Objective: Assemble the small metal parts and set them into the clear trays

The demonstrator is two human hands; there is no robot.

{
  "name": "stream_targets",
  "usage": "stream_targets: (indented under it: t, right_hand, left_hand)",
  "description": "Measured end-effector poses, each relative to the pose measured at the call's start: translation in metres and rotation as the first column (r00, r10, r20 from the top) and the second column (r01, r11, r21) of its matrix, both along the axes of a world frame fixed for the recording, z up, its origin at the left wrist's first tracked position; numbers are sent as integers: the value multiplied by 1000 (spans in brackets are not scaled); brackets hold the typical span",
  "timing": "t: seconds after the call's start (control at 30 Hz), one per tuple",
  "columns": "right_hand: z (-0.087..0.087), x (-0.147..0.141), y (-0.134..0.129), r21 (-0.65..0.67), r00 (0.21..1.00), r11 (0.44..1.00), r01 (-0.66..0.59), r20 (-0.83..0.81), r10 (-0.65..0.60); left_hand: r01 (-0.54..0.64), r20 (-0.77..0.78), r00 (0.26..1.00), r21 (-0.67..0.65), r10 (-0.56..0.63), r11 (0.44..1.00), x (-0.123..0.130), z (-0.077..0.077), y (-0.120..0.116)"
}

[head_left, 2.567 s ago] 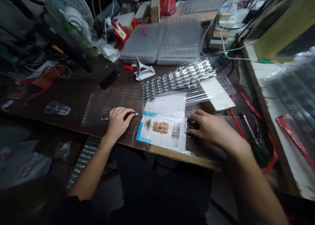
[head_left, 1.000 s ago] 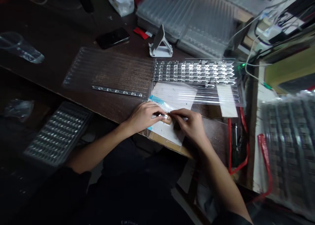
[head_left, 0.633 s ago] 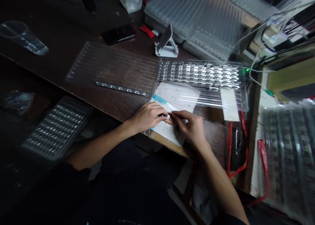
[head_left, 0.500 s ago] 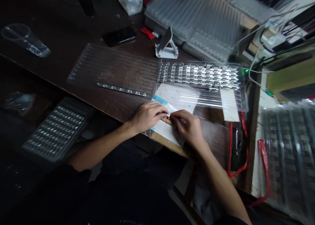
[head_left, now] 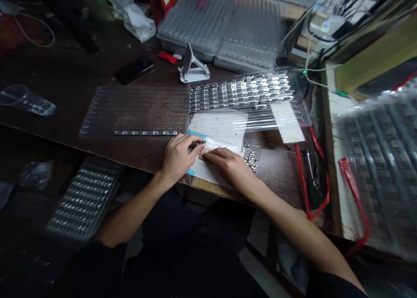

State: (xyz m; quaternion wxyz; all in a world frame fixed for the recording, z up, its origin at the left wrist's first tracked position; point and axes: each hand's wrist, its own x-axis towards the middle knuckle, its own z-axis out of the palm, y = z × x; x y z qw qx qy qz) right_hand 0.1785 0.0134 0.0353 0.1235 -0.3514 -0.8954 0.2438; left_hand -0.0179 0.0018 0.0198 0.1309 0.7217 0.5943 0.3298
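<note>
My left hand point(head_left: 178, 158) is closed, thumb and forefinger pinching a small dark metal part point(head_left: 202, 142) over the white sheet point(head_left: 213, 173) with blue tape. My right hand point(head_left: 233, 165) is closed too, its fingertips low on a small tan piece point(head_left: 202, 153) just below that part. Whatever lies between the right fingers is hidden. Right of this hand lie several loose shiny metal pieces point(head_left: 250, 161). Beyond my hands, a clear ribbed tray point(head_left: 243, 123) carries rows of silvery parts. One strip of joined metal parts point(head_left: 146, 133) rests along the left ribbed tray point(head_left: 137, 104).
Behind the trays stand a phone stand point(head_left: 193, 72), a black phone point(head_left: 135, 69) and stacked clear trays point(head_left: 195, 24). A plastic cup point(head_left: 28, 100) lies on its side at left. Another filled tray point(head_left: 83, 198) sits below the table edge. Red strap point(head_left: 301, 180) and cables are at right.
The camera view has turned and shifted. My hands have moved slightly apart, the right one lower and flatter. The loose metal pieces beside it now show more fully.
</note>
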Motion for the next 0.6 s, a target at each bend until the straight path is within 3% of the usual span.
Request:
stream_targets:
  t: [0.13,0.23,0.3,0.47,0.6]
  right_hand:
    - [13,25,12,-91,992,991,98,-69,-104]
    - [24,46,20,-52,954,960,273,139,-264]
    - [27,54,22,-21,913,943,331,259,-315]
    - [22,51,21,-98,918,956,277,321,-233]
    - [23,56,20,-37,916,955,293,298,-270]
  left_hand:
    - [66,73,995,37,-68,997,16,4,-1]
    - [196,123,973,2,-194,981,25,3,-2]
    - [217,130,968,-15,-213,976,27,1,-2]
    - [198,86,977,-50,-194,979,27,-1,-1]
    - [198,77,978,-40,-194,979,27,-1,-2]
